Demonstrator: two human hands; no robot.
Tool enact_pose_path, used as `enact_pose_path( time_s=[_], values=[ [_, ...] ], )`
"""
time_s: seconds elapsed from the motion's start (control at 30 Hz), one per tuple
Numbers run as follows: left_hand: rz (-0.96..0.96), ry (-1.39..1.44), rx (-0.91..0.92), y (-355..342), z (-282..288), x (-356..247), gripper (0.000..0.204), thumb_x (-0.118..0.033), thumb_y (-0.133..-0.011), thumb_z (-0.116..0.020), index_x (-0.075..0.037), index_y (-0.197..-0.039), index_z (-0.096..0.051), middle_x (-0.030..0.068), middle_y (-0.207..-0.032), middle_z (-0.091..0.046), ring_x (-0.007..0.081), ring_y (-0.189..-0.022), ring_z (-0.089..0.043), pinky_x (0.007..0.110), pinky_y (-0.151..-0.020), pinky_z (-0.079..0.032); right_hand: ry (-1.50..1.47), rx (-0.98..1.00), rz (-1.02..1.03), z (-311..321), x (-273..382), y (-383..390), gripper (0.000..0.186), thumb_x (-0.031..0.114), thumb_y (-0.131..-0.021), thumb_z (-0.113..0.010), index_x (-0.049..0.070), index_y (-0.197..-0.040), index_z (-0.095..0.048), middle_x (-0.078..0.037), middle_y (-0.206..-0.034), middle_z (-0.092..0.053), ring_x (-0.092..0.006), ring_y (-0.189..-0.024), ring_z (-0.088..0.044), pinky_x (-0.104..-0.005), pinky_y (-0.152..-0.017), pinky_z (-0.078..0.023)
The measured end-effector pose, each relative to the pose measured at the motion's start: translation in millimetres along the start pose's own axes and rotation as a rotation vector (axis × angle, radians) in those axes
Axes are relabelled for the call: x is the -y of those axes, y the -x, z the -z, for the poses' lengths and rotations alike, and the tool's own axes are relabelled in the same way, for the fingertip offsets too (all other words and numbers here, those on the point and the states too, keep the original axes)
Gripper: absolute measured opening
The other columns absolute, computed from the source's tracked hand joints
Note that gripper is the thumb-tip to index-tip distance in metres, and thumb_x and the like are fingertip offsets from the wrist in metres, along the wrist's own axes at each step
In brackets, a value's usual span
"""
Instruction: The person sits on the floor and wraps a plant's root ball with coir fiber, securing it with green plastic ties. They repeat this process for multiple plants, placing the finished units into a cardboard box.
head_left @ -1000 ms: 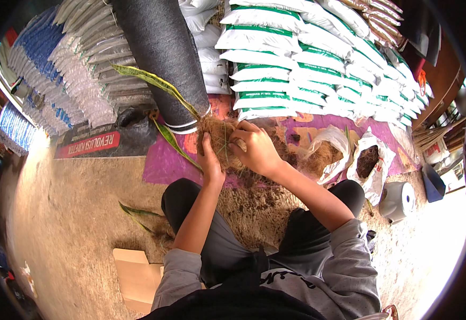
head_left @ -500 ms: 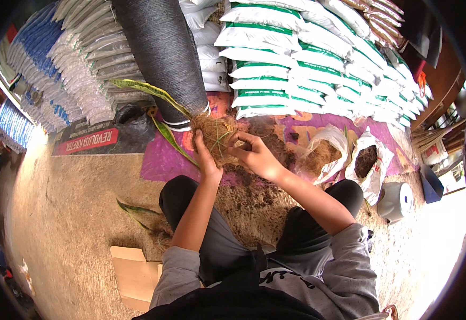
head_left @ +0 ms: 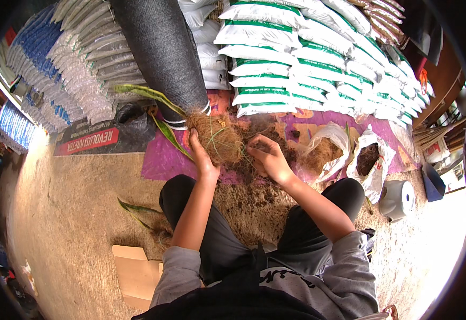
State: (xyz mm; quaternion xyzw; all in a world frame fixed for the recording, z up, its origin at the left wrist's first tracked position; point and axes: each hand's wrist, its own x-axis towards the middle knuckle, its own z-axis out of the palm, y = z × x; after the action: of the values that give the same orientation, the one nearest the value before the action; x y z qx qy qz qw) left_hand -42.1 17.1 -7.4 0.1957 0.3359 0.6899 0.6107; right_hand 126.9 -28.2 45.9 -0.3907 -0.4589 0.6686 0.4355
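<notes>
The coconut-fibre root ball point(head_left: 218, 140) already looks bound: thin green string point(head_left: 223, 145) crosses its face, though loose ends trail off, so by my reading the tying is unfinished. The left hand point(head_left: 203, 159) clasps the ball from its left side; the right hand point(head_left: 272, 160), just right of it, pinches the string. Brown and shaggy, the ball carries long striped leaves point(head_left: 153, 104) leaning away leftward.

White-and-green sacks point(head_left: 297, 58) stacked ahead, blue-white bags point(head_left: 57, 80) stacked left, a red-black banner point(head_left: 86, 141) beneath them.
</notes>
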Motion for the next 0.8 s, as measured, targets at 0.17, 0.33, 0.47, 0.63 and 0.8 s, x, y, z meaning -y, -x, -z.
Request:
enact_pose_path(
  time_s=[0.17,0.33,0.47,0.63,0.8],
  values=[
    [0.012,-0.007,0.028,8,-9,-4,0.068,-0.058,-0.081,-0.043,-0.016,-0.133,-0.030,0.0067,-0.129,-0.039,0.0250,-0.118,-0.040,0.045,-0.095,-0.036,-0.039,-0.050,-0.050,9,-15,2,0.003,0.007,-0.088,-0.050,0.010,-0.087,-0.048,0.005,-0.049,-0.034,-0.0045,-0.036,-0.027,-0.0223,-0.033,-0.018],
    [-0.074,-0.048,-0.030,-6,7,0,0.070,-0.060,-0.082,-0.042,-0.016,-0.135,-0.027,0.0071,-0.131,-0.036,0.0250,-0.121,-0.037,0.045,-0.096,-0.035,-0.118,-0.135,-0.028,27,-1,13,0.001,0.007,-0.086,-0.051,0.007,-0.086,-0.050,0.004,-0.049,-0.037,-0.0050,-0.036,-0.027,-0.0233,-0.034,-0.018],
    [-0.081,-0.090,-0.109,-1,-1,-5,0.072,-0.060,-0.082,-0.042,-0.015,-0.135,-0.025,0.0084,-0.132,-0.035,0.0258,-0.121,-0.037,0.046,-0.096,-0.035,-0.069,-0.144,-0.026,45,-5,27,0.001,0.006,-0.085,-0.052,0.006,-0.085,-0.051,0.004,-0.046,-0.036,-0.0052,-0.035,-0.027,-0.0235,-0.034,-0.019],
    [-0.150,-0.131,-0.123,0,-2,-6,0.074,-0.060,-0.081,-0.045,-0.014,-0.136,-0.024,0.0087,-0.132,-0.035,0.0269,-0.121,-0.038,0.047,-0.096,-0.036,-0.036,-0.170,0.029,50,-6,30,0.003,0.006,-0.084,-0.053,0.005,-0.086,-0.052,0.003,-0.045,-0.038,-0.0062,-0.033,-0.028,-0.0246,-0.033,-0.020],
    [-0.091,-0.050,-0.077,2,0,-6,0.074,-0.060,-0.081,-0.044,-0.014,-0.135,-0.024,0.0085,-0.132,-0.035,0.0274,-0.121,-0.038,0.046,-0.096,-0.036,0.051,-0.212,-0.056,54,-29,23,0.004,0.006,-0.083,-0.054,0.004,-0.085,-0.052,0.003,-0.046,-0.040,-0.0066,-0.034,-0.032,-0.0241,-0.033,-0.022]
  ],
)
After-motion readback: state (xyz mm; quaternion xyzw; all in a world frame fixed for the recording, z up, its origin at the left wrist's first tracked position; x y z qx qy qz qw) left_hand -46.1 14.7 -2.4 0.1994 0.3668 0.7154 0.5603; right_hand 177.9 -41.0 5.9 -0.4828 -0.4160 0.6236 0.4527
